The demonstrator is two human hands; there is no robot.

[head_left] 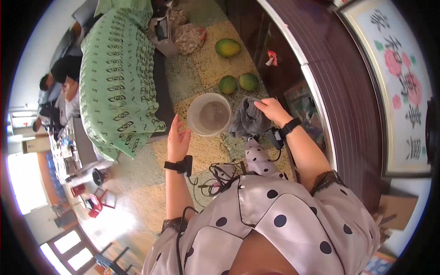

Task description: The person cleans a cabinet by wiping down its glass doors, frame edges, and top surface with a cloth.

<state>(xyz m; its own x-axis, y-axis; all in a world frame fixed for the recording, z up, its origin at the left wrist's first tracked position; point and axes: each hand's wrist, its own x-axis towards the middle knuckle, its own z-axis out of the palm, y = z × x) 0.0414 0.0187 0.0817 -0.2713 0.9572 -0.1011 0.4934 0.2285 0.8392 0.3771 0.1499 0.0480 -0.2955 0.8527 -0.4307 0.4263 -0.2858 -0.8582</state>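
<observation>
My right hand grips a bunched grey cloth by its upper right side, and the rest of the cloth hangs below the fingers. To the left of the cloth stands a whitish bucket on the tiled floor, with some murky water inside. Beside the bucket's left rim, my left hand is raised with its fingers apart and nothing in them. Whether its fingertips touch the rim I cannot tell. Both wrists wear black straps with small devices.
Beyond the bucket lie two green melons and a larger yellow-green one. A green patterned cloth drapes furniture on the left. Dark cabinets line the right. Black cables hang near my body. Other people are at far left.
</observation>
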